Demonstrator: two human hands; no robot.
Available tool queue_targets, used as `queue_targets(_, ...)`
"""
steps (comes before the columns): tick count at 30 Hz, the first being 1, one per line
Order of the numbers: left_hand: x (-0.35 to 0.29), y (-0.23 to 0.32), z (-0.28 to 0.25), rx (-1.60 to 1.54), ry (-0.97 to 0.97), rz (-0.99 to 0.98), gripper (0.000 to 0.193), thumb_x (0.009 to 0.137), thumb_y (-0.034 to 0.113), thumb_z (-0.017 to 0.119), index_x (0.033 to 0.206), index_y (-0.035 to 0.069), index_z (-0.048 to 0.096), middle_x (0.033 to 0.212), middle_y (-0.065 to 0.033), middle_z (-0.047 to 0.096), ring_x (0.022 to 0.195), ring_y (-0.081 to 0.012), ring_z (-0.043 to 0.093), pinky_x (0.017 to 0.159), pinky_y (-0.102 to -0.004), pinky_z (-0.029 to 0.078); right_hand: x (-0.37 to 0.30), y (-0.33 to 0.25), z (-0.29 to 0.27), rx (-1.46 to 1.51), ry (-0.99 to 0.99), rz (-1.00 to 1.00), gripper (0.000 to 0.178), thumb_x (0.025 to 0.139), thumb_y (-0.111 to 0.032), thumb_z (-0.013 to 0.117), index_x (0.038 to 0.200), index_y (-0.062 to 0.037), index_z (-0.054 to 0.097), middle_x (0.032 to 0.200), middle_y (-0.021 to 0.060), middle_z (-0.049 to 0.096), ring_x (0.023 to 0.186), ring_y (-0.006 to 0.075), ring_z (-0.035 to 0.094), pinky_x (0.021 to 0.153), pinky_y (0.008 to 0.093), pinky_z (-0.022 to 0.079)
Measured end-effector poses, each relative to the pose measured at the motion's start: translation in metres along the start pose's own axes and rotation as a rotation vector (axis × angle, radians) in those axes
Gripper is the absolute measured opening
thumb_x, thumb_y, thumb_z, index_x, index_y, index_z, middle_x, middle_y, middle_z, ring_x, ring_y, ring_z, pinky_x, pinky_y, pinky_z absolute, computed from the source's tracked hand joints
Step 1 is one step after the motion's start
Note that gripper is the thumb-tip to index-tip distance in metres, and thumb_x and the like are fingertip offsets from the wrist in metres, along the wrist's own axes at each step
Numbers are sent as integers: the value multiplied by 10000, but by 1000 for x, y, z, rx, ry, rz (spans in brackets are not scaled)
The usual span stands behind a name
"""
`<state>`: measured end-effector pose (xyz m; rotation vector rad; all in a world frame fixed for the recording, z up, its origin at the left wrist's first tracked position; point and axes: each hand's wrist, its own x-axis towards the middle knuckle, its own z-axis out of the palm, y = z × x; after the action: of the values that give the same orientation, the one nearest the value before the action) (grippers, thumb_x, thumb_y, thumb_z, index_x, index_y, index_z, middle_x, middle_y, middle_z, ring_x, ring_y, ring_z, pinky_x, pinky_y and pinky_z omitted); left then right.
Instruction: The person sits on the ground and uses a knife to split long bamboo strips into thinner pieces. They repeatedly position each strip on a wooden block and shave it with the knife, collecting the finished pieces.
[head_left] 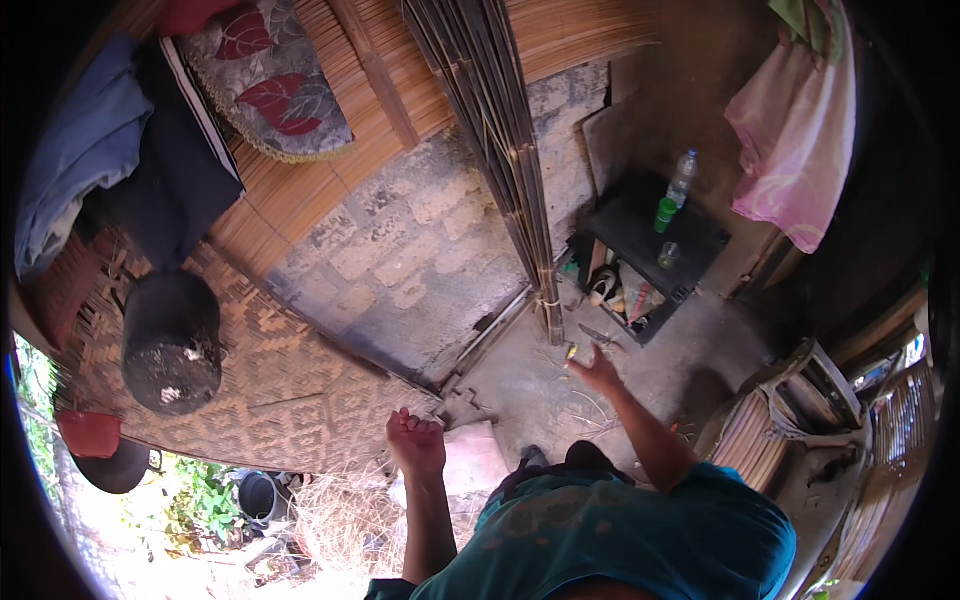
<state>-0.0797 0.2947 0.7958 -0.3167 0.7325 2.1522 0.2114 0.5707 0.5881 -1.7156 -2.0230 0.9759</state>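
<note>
My left hand (417, 441) is raised in front of the woven wall, its fingers curled in; whatever they may hold is hidden. Farther right, my right hand (598, 374) reaches forward with thumb and forefinger apart. A small yellow object (571, 352) shows just beyond the thumb; I cannot tell whether they touch. Past the fingertips, a thin dark tool like a knife (600, 337) appears to lie on the floor. A tall bundle of dark split canes (505, 160), tied near its lower end, stands upright just ahead of my hands.
A low black table (625, 215) bears a clear bottle (683, 178), a green container (664, 214) and a glass (668, 256), with shoes below. Pink cloth (795, 140) hangs at the right. A blackened pot (171, 342) hangs at the left, and dry straw (345, 520) lies nearby.
</note>
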Motion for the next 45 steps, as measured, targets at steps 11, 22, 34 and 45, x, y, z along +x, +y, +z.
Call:
queue_targets(11,12,24,-3,-321,234,507,186,993,302,531,910,140,568,576,81,485,484,-73,438,521,-235,434,309,-260,-86,177,522,-509,1319,679,-643,812,1543,65,109,1409,381,407,1323,495,405,1119,510,315)
queue_targets(22,11,-159,67,-508,342,695,197,994,279,537,891,121,593,585,62,508,516,-106,481,598,-295,464,353,-272,-87,657,102,-525,956,664,-296,923,1372,54,384,1228,249,565,1137,375,573,960,474,467)
queue_targets(34,-10,-263,129,-529,359,770,183,1016,246,523,921,110,600,627,47,535,539,-92,479,597,-295,439,400,-178,-112,649,-53,-777,950,728,-386,875,1391,60,361,1252,217,552,1153,332,561,1009,435,440)
queue_targets(45,-33,-273,162,-113,653,865,257,1033,329,532,1059,80,590,769,7,574,670,-97,535,643,-258,450,381,-137,-159,920,-398,-787,555,854,-71,740,1292,-17,403,959,94,586,802,183,635,751,391,569)
